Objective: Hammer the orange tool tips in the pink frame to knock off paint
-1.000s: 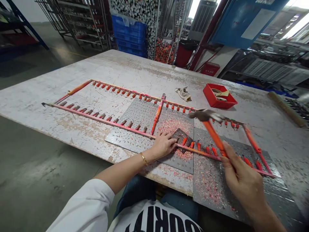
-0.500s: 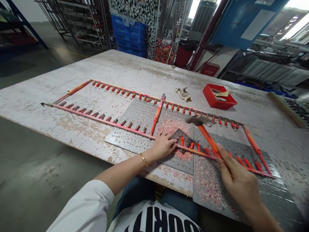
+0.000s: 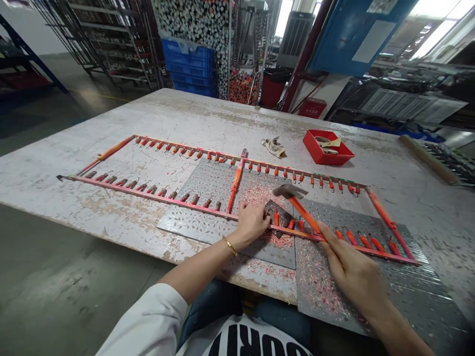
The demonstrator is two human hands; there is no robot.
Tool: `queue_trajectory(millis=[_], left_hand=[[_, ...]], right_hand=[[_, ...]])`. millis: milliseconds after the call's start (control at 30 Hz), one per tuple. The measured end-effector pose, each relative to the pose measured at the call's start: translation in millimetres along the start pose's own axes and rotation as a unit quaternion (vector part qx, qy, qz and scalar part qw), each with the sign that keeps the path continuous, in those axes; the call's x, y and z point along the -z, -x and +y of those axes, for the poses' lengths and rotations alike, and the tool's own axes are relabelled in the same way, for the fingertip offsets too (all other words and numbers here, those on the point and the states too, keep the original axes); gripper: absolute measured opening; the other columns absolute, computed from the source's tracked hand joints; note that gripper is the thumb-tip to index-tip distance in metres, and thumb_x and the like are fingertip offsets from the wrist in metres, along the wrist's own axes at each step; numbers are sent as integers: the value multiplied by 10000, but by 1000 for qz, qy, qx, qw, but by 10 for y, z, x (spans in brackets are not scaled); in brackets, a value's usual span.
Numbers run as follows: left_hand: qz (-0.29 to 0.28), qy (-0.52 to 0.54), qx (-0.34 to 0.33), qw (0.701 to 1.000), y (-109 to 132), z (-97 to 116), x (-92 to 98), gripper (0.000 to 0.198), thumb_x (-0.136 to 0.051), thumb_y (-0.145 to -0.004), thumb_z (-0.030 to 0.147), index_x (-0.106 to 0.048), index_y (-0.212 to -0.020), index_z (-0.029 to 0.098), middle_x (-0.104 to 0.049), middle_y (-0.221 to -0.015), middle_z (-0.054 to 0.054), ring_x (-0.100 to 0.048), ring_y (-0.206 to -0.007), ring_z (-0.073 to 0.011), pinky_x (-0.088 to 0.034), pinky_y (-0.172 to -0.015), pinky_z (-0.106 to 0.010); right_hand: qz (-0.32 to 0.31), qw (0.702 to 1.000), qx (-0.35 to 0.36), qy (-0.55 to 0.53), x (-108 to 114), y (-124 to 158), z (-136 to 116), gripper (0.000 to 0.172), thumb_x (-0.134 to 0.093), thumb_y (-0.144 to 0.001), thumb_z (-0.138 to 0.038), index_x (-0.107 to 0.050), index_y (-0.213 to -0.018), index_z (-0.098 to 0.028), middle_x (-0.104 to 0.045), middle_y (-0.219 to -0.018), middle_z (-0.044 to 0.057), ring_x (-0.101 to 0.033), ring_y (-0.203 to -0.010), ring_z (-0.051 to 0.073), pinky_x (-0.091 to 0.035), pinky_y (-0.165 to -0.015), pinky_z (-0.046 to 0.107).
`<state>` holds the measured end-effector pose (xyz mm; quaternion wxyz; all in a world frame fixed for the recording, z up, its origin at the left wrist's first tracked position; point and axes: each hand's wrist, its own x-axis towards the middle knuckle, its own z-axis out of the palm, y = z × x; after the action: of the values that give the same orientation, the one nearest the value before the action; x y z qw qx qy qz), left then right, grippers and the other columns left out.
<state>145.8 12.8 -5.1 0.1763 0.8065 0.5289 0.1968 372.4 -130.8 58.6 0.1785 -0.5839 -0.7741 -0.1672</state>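
Observation:
A long pink-red rack frame (image 3: 156, 199) with rows of orange-coated hooks lies flat on the worn white table (image 3: 208, 118). My left hand (image 3: 252, 222) is closed on the frame's near rail, next to a small dark metal block (image 3: 279, 211) under the hooks. My right hand (image 3: 352, 272) grips the orange handle of a hammer (image 3: 297, 202). The hammer's steel head hangs low, just above the block and the hooks. Red paint chips (image 3: 315, 282) lie scattered on the grey perforated plates (image 3: 208, 183) below.
A red tray (image 3: 325, 147) with tape or scraps stands at the back right, a crumpled glove (image 3: 272, 147) beside it. A wooden stick (image 3: 426, 159) lies far right. Blue crates (image 3: 189, 66) and metal racks stand behind the table.
The hammer has come down and to the left, from raised over the far rail to just above the block. My left hand has stayed on the rail. The view has tilted slightly.

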Motion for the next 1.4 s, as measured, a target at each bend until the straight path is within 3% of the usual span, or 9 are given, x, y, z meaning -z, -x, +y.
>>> queue_trajectory(millis=[100, 300, 400, 567, 833, 933, 1100, 1267, 1400], left_hand=[[28, -11, 8, 1000, 25, -24, -14, 142, -660, -890, 328, -661, -820, 205, -736, -945, -53, -623, -981, -256, -364, -986, -452], [15, -21, 22, 999, 18, -39, 6, 205, -652, -895, 350, -657, -746, 209, -727, -836, -41, -632, -912, -242, -382, -977, -456], [-9, -24, 39, 999, -26, -29, 34, 209, -668, -862, 342, -659, -697, 214, -731, -791, -39, -641, -888, -244, -392, -949, -449], [-36, -38, 52, 997, -79, -2, 83, 185, -664, -817, 317, -666, -663, 215, -731, -766, -43, -648, -838, -239, -402, -906, -433], [-31, -29, 51, 998, -80, -7, 65, 203, -655, -819, 313, -646, -643, 213, -719, -712, -31, -655, -782, -230, -403, -897, -438], [-30, -23, 55, 998, -77, -1, 72, 189, -655, -813, 308, -639, -649, 214, -718, -712, -21, -658, -802, -228, -399, -904, -436], [-35, -42, 49, 997, -80, 9, 81, 181, -658, -805, 308, -632, -651, 215, -718, -719, -28, -648, -786, -220, -406, -880, -414], [-21, -47, 46, 998, -73, 2, 45, 178, -663, -808, 323, -632, -670, 215, -726, -730, -28, -649, -762, -217, -409, -844, -399], [-10, -39, 46, 998, -69, 1, 30, 165, -666, -810, 328, -642, -693, 214, -723, -747, -35, -658, -787, -229, -401, -845, -399]], right_hand=[[52, 999, -6, -8, -42, 11, -28, 766, -538, -1023, -194, -150, -1672, -316, -758, -863, -2, -688, -657, 146, -489, -657, 262], [-88, 996, -11, 32, -459, 139, 6, 546, -351, -1079, -276, -336, -1618, -357, -713, -740, -30, -627, -522, 144, -407, -484, 256], [-71, 997, -13, 17, -301, 51, -2, 531, -388, -1077, -289, -370, -1605, -352, -721, -782, -20, -633, -569, 141, -436, -544, 263], [62, 997, -31, -13, -18, -99, -52, 630, -474, -1051, -248, -277, -1649, -272, -659, -698, -20, -608, -585, 127, -429, -611, 264], [-132, 989, -37, 59, -482, 88, 8, 547, -447, -1024, -273, -450, -1562, -372, -737, -790, -6, -623, -537, 141, -384, -479, 253], [-85, 995, -22, 45, -250, -25, 20, 494, -441, -1047, -296, -502, -1535, -342, -729, -791, 4, -629, -576, 152, -430, -546, 277], [19, 999, -38, -3, -39, -90, -12, 603, -480, -1045, -276, -333, -1630, -276, -701, -744, -11, -624, -600, 134, -438, -607, 271], [-105, 990, -15, 88, -399, 90, -24, 527, -465, -1027, -248, -489, -1544, -345, -712, -735, -18, -589, -479, 138, -339, -461, 279], [-106, 993, -17, 53, -312, 28, -21, 495, -429, -1059, -311, -473, -1551, -348, -740, -805, -14, -645, -559, 152, -409, -508, 278]])
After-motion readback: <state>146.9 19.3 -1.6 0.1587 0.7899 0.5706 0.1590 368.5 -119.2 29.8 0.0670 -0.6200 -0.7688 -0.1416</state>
